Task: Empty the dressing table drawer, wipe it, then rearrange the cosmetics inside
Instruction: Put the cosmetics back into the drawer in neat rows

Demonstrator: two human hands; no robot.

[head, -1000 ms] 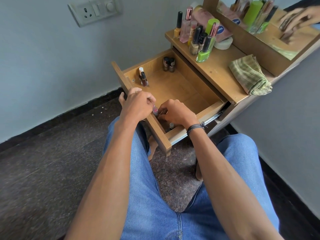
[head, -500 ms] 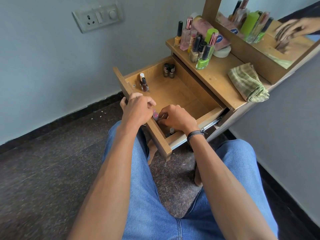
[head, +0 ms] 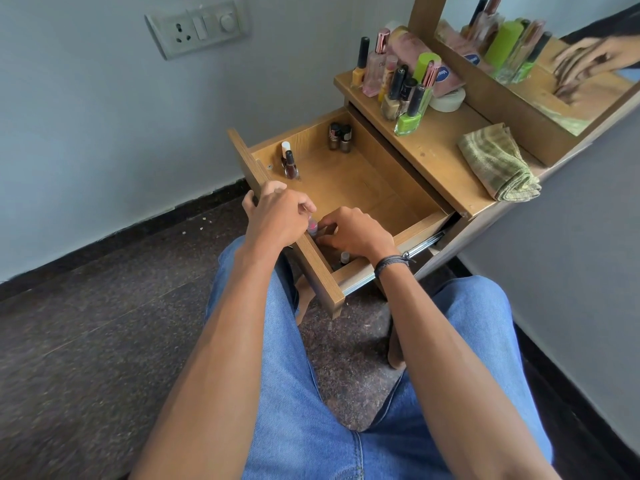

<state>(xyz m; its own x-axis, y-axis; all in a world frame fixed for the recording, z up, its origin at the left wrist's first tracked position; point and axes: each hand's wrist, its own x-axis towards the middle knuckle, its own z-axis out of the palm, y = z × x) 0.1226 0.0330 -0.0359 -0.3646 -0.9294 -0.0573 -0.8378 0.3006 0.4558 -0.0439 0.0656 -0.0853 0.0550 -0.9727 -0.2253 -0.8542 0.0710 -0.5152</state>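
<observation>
Both hands work at the near left corner of the open wooden drawer. The left hand is curled over the drawer front with its fingers pinching a small pink-capped bottle; the right hand is half closed beside it, fingertips at the same bottle, though whether it grips I cannot tell. I would set it upright against the front wall, next to the small bottle with a pale cap below the right wrist. Two dark bottles stand at the far wall and a dark nail-polish bottle at the far left. Most cosmetics wait on the wooden tabletop, far right, near a folded green checked cloth. Nothing blocks the reach.
</observation>
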